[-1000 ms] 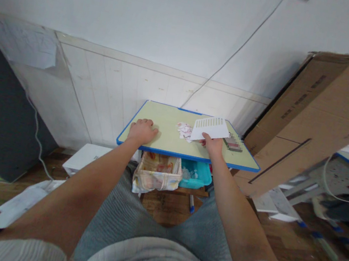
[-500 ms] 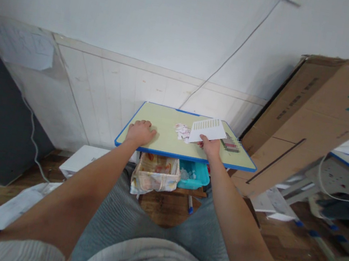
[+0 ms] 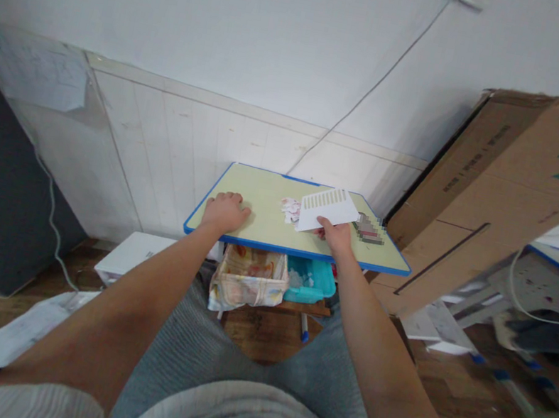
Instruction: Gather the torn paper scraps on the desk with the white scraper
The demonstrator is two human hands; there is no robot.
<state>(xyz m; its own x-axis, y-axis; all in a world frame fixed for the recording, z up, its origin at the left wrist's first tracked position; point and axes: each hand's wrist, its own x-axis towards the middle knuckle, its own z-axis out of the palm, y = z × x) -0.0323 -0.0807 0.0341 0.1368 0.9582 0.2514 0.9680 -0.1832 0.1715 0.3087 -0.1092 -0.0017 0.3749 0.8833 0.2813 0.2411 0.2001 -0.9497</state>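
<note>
A small pale-green table [image 3: 265, 196] with a blue rim stands in front of me against the wall. My left hand [image 3: 226, 211] rests on its near left edge, fingers curled, holding nothing. My right hand [image 3: 335, 235] grips the near edge of a white card with printed stripes [image 3: 328, 209], lifted a little over the tabletop. A small heap of pink and white paper scraps [image 3: 290, 209] lies just left of the card, partly covered by it. A small dark object [image 3: 369, 228] lies on the table to the right of the card, blurred.
Under the table sit a cloth-lined basket [image 3: 248, 283] and a teal bin [image 3: 310, 281]. A big cardboard box [image 3: 511, 185] leans at the right. A white flat box [image 3: 133, 257] and loose papers [image 3: 28, 327] lie on the wooden floor at left. A cable runs down the wall.
My right hand has shifted the white card slightly left, so it covers more of the paper scraps. My left hand has stayed in place.
</note>
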